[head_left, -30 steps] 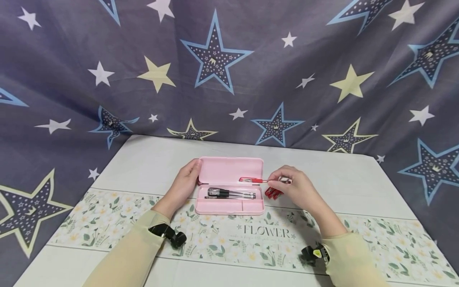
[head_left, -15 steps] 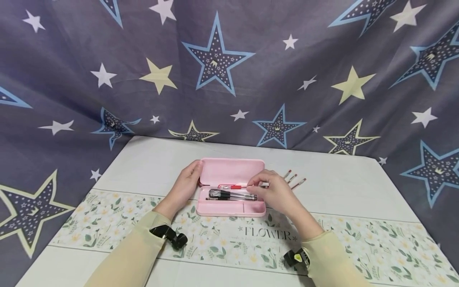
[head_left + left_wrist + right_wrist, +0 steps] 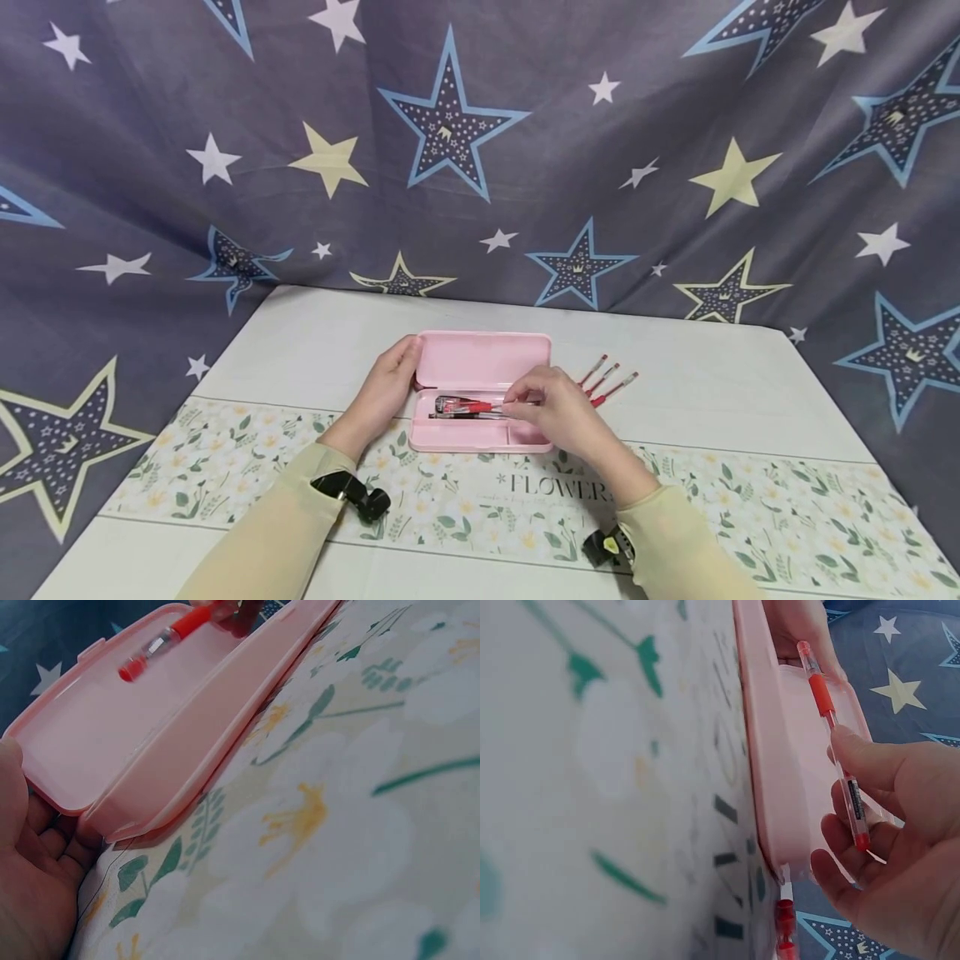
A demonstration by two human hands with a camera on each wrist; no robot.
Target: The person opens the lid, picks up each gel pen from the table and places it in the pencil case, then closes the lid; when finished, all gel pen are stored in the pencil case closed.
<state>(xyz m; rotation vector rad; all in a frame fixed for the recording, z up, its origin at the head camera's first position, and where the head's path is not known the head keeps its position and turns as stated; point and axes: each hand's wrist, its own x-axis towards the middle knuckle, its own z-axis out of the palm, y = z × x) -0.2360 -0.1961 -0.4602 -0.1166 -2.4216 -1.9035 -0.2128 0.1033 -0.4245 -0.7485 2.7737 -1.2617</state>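
A red gel pen [image 3: 822,694] is held above the long rear compartment of a pink pencil case [image 3: 457,432], overlapping the black gel pens [image 3: 467,416] that lie in there. It runs roughly lengthwise with the case, its capped end pointing toward the left hand [image 3: 382,392]. The right hand [image 3: 551,408] has a narrow grip: thumb and fingers pinch the clear barrel, with the lower fingers loosely bent beneath its other end.

The case stands open, its lid [image 3: 480,358] tilted up along the far side. In front of the rear compartment is a lower strip, split by 1 small divider. The left hand's grip is closed around the case's left end, thumb by the lid's edge.

Just right of the case, partly hidden by the right hand, 3 more red gel pens [image 3: 602,380] lie fanned out on the white bench [image 3: 337,325]. A floral band [image 3: 450,525] crosses the bench, printed with the word FLOWER [image 3: 551,485]. Both forearms wear pale yellow sleeves [image 3: 270,525], with 1 black wrist camera [image 3: 367,504] on each. Behind the bench hangs a dark grey cloth [image 3: 555,50] patterned with blue, yellow and white stars.
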